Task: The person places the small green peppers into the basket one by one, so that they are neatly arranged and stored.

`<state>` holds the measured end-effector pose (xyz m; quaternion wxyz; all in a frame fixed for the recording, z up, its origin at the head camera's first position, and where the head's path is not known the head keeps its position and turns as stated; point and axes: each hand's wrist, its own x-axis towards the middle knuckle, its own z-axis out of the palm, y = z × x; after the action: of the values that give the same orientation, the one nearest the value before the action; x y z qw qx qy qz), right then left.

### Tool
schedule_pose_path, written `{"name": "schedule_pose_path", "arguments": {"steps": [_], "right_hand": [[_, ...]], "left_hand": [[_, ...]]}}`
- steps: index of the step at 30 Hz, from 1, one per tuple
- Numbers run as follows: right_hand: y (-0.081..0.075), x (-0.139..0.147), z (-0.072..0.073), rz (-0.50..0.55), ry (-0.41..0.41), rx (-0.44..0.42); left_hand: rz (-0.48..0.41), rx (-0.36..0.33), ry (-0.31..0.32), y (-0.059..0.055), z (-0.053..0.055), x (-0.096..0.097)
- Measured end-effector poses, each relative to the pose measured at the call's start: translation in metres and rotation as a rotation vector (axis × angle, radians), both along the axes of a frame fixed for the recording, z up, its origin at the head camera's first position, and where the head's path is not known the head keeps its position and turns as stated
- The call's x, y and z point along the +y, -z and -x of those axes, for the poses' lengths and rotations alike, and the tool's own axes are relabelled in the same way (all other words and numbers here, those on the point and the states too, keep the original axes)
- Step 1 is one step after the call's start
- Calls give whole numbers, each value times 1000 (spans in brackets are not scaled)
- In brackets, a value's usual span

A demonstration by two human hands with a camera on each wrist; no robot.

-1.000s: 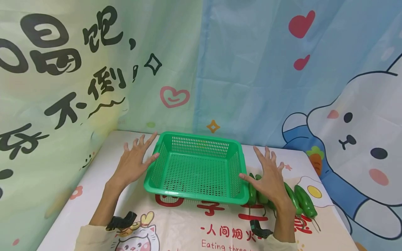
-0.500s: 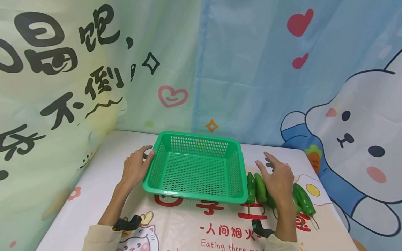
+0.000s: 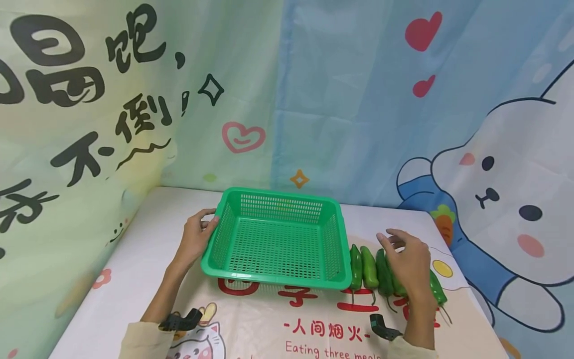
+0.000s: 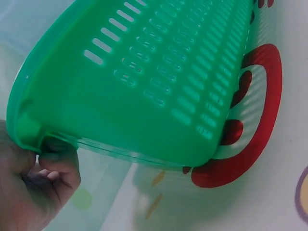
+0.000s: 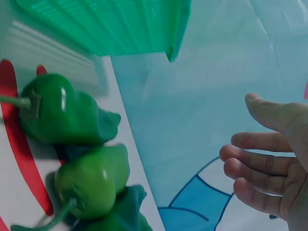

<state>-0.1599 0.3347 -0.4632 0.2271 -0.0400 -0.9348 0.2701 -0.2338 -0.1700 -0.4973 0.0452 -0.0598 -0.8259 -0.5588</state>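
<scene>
A green plastic basket (image 3: 275, 281) with slotted walls stands upright on the table, its inside bare. At its left side, my left hand (image 3: 196, 238) pinches the rim between thumb and curled fingers, as the left wrist view shows at the basket's corner (image 4: 29, 130). Over to the right, my right hand (image 3: 410, 262) hovers above a row of green peppers (image 3: 369, 269), holding nothing. Its fingers are relaxed and apart from the thumb (image 5: 269, 113). Part of the row is hidden beneath that hand and wrist. The peppers' stems point toward me.
A printed cloth (image 3: 332, 324) with red lettering covers the table. Printed curtains (image 3: 332, 99) hang close behind the table and along its left side. Each wrist wears a black strap mount (image 3: 181, 320).
My left hand has come in from spread fingers to grip the basket's left rim. My right hand has moved right, away from the basket, its fingers less spread.
</scene>
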Motion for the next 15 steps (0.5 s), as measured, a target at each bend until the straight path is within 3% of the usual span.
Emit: {"name": "schedule_pose_path", "arguments": {"steps": [4,15], "right_hand": [[2,10,-4,-3,10,-9],[6,30,-14,45,65,-82]], "left_hand": [[-59,-11,-13,-1,-1,1],[-109,-24,-20,4,0,2]]}}
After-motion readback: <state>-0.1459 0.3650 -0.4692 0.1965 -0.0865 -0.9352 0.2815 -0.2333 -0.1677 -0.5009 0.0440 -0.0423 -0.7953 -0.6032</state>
